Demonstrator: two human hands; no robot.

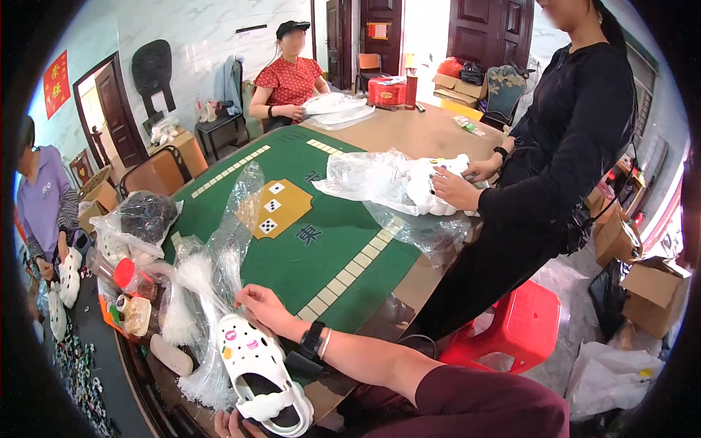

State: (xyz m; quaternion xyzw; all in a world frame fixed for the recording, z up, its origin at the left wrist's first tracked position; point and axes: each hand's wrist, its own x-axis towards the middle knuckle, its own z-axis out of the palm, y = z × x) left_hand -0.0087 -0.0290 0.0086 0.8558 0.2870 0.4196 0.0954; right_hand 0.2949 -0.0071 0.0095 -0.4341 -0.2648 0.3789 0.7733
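Note:
A white clog [257, 361] with colourful charms on its toe lies along the near edge of the table, its heel strap toward me. My left hand [235, 425] is closed on the clog at its heel end, most of the hand hidden beneath the shoe. Just past the toe, my right hand [267, 309] has its fingertips pinched together beside a bundle of thin clear plastic strands [208, 358]. Whatever sits in that pinch is too small to make out. A pale oval pad [171, 355] lies left of the strands.
Left of the strands stand a red-lidded jar [134, 279] and a bagged dark bundle [146, 217]. Clear bags [244, 212] lie on the green mat [350, 252]. At right a person in black handles white clogs [431, 191]; others work further off. A red stool [515, 325] stands at right.

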